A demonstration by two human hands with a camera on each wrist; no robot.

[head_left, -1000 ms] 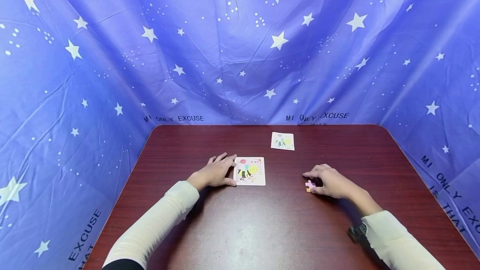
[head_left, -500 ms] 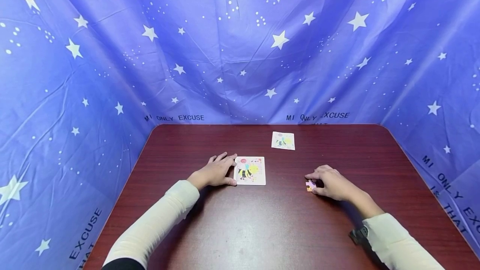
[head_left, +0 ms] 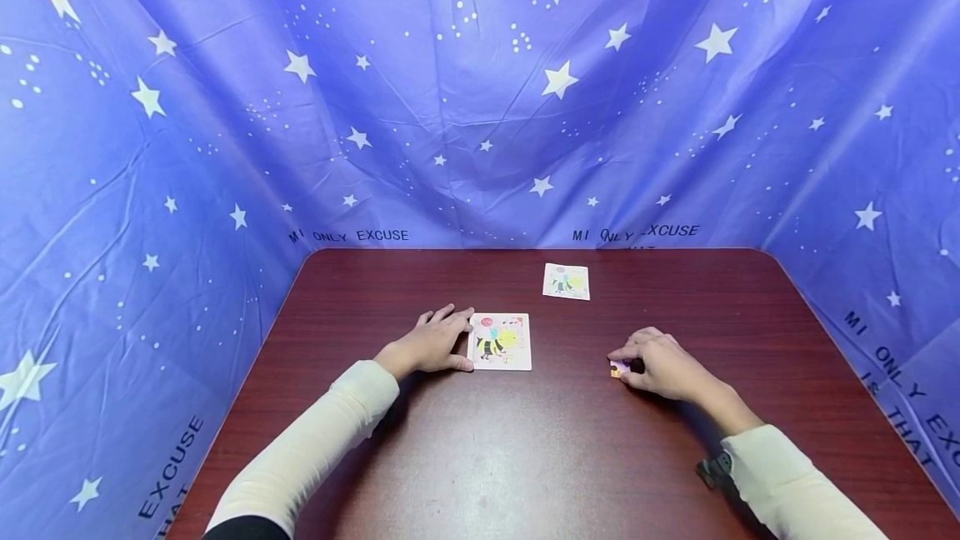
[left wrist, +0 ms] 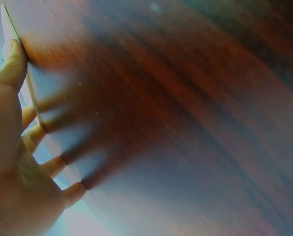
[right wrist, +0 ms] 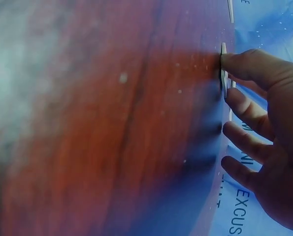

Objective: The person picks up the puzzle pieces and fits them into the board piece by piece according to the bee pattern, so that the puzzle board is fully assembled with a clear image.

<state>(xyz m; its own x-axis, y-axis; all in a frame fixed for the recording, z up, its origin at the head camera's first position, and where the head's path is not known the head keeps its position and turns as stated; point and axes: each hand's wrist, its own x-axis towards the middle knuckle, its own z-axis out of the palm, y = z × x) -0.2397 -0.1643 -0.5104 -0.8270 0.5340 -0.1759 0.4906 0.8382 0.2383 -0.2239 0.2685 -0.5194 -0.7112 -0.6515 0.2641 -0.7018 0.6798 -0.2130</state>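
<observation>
In the head view, a square picture puzzle board (head_left: pixel 501 343) with a bee design lies on the table left of its middle. My left hand (head_left: pixel 430 344) rests at its left edge, fingers spread, thumb at the near corner and a finger at the far corner. The left wrist view shows the left thumb (left wrist: pixel 13 66) against the board's edge. To the right, my right hand (head_left: pixel 660 365) pinches a small pink and orange jigsaw piece (head_left: pixel 617 371) between thumb and index finger, at the tabletop. That piece (right wrist: pixel 223 73) appears nearly edge-on in the right wrist view; the other fingers are spread.
A bee picture card (head_left: pixel 566 282) lies farther back, just right of the board. The dark red wooden table (head_left: pixel 480 457) has rounded far corners. A blue star-printed curtain (head_left: pixel 450 107) hangs around its back and sides.
The jigsaw piece has turned slightly between my right fingers, and that hand has shifted only a little. My left hand and the board have stayed put.
</observation>
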